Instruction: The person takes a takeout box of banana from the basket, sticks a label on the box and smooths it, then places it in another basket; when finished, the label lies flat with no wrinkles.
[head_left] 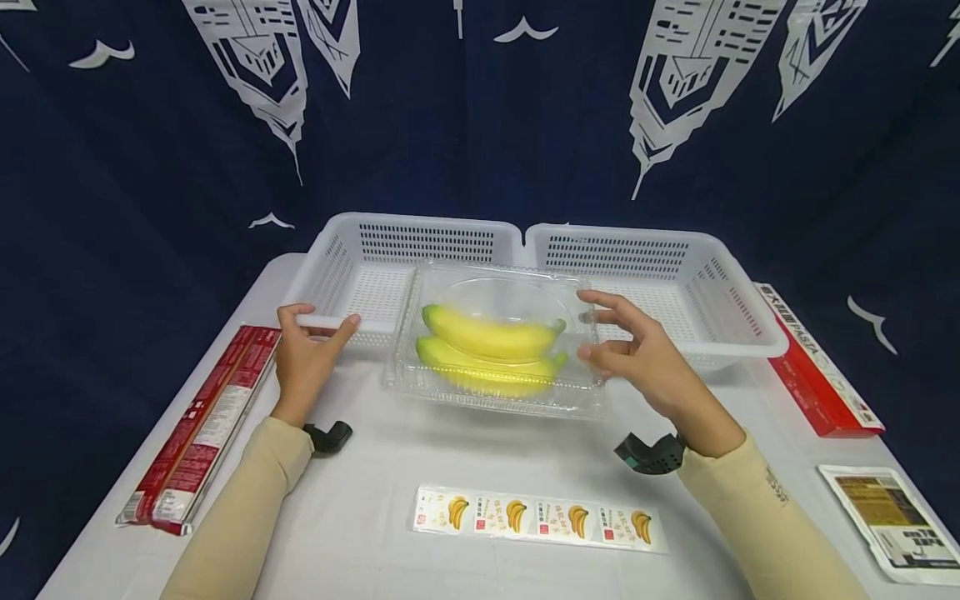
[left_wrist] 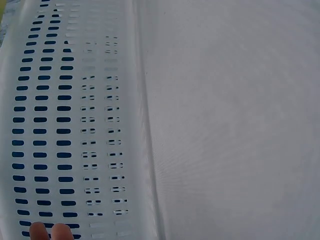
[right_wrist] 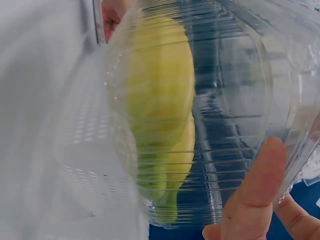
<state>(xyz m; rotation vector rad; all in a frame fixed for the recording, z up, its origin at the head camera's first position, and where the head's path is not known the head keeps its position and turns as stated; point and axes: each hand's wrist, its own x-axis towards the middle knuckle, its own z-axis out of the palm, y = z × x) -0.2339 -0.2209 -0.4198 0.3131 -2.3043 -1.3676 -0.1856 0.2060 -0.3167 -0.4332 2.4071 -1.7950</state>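
A clear plastic clamshell box point(head_left: 498, 400) with two yellow, green-tipped bananas point(head_left: 491, 333) inside is held up before the two baskets, overlapping their front rims. My right hand point(head_left: 637, 350) holds the box by its right side, thumb low and fingers above. Seen from the right wrist, the ribbed wall of the box point(right_wrist: 235, 150) lies against the fingers. At the front left corner of the left white basket point(head_left: 322, 323), my left hand point(head_left: 307, 358) grips the rim, thumb and fingers spread apart. Two fingertips point(left_wrist: 61, 231) show against its slotted wall in the left wrist view.
A second white basket point(head_left: 738, 350) stands right beside the first. A red and white packet point(head_left: 206, 425) lies along the left table edge. To the right are a red pasta box point(head_left: 825, 375) and a flat pouch point(head_left: 892, 525). A banana sticker strip point(head_left: 540, 521) lies in front.
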